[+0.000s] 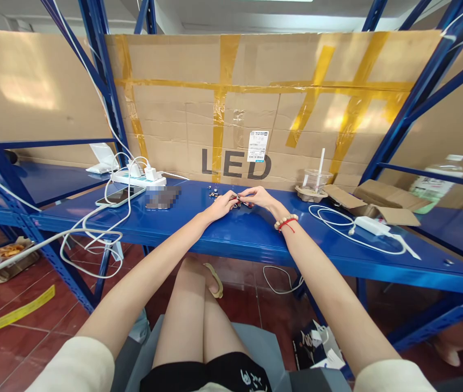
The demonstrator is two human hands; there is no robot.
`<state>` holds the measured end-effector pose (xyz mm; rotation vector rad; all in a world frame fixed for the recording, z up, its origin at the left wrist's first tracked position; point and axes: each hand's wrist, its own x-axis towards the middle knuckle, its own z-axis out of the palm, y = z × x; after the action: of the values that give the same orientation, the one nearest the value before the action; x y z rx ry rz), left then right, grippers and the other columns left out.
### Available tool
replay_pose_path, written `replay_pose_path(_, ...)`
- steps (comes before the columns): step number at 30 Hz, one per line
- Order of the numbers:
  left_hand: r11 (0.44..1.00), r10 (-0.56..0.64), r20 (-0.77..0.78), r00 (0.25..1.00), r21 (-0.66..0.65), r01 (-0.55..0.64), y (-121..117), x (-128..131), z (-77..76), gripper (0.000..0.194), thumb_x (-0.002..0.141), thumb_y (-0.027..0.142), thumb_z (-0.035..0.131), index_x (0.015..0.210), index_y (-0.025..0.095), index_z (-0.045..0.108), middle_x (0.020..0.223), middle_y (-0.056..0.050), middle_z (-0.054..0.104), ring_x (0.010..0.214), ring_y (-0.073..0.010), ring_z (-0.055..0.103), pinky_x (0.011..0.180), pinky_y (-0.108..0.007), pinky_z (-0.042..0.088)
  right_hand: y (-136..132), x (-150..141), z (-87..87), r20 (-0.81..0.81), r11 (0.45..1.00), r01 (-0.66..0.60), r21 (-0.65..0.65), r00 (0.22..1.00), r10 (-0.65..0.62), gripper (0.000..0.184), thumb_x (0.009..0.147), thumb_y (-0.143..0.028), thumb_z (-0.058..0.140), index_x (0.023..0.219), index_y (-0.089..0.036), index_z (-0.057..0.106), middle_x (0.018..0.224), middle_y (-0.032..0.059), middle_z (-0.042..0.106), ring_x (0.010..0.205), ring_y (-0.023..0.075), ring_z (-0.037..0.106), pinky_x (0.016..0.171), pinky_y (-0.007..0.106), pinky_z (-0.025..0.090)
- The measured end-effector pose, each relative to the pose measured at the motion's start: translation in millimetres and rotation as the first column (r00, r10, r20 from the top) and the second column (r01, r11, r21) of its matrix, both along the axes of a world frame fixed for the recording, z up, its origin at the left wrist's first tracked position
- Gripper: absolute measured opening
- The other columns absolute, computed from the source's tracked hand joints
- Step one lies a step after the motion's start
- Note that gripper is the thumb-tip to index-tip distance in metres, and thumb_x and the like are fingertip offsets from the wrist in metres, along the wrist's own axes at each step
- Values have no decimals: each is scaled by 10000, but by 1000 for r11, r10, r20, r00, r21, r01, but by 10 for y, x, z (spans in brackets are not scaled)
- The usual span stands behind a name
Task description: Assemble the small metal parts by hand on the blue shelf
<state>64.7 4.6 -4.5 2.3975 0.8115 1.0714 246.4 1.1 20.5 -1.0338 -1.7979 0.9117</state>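
My left hand [223,204] and my right hand [259,197] meet above the far middle of the blue shelf top [190,190]. The fingers of both are drawn together in a pinch around something small and dark, too tiny to name. A few more small dark and shiny pieces [214,193] lie just beyond my left hand. Other dark bits show under the fingertips, partly covered by them. On my right wrist is a beaded bracelet [286,221] with a red string.
To the left are a phone [122,196], a power strip [138,177] and looping white cables [92,231]. At right stand a plastic cup with a straw [316,181], an open cardboard box [382,202] and a white adapter [372,225]. Taped cardboard [174,120] walls the back.
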Motion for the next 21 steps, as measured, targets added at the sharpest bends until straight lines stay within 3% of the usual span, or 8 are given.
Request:
replay_pose_path(7,998,-53,-3,999,45,53,0,-32,-18,105,832,290,433,842,186,418,727,17,629,654,-109,561,686,-246,426,-40,-10,-17,52,1000,7,6,999,-7,418,449,-439,777,683,-108,680,537,3,579,451,65,449,412,205,338)
replay_pose_path(13,993,0,-33,999,121,4,-9,-52,14,87,824,270,446,812,184,437,759,-4,632,720,-135,584,682,-246,425,-89,-39,11,153,1000,23,7,988,-24,367,527,-445,753,652,-112,663,501,-16,536,435,49,415,413,193,330)
replay_pose_path(21,974,98,-131,987,216,-68,-68,-63,63,130,829,259,449,923,193,509,834,-24,658,791,-171,613,710,-264,443,-114,-60,40,190,991,79,-111,980,-56,399,532,-489,750,639,-120,641,505,-16,522,449,46,417,430,180,342)
